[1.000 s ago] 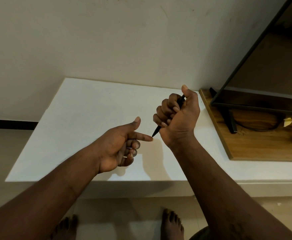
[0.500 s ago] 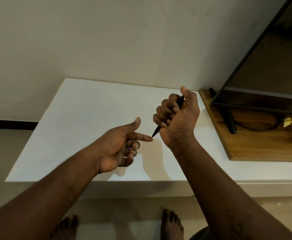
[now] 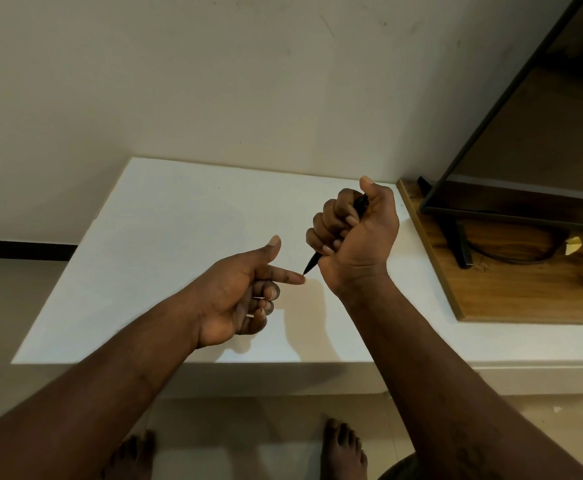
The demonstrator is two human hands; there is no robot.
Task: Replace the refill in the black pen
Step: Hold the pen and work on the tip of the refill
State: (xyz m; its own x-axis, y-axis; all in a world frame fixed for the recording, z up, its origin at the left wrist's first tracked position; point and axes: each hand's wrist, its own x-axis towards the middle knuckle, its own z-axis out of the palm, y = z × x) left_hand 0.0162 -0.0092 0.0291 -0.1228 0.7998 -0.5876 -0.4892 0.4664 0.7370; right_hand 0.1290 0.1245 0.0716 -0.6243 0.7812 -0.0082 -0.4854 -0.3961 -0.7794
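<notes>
My right hand [image 3: 356, 237] is a fist around the black pen [image 3: 312, 263], held above the white table [image 3: 165, 216]. The pen's pointed tip sticks out below the fist, slanting down and left. Its upper end [image 3: 361, 202] shows between the thumb and the fingers, and the thumb rises above it. My left hand [image 3: 241, 292] is just to the left with its index finger stretched out. That fingertip meets the pen's tip. The left thumb points up and the other three fingers curl into the palm. Whether they hold anything is hidden. No loose refill is in view.
A wooden board [image 3: 511, 282] lies on the table's right part and carries a dark screen [image 3: 525, 140] on a black stand with a cable. A wall stands behind the table. My bare feet [image 3: 342, 452] are on the tiled floor below the table's front edge.
</notes>
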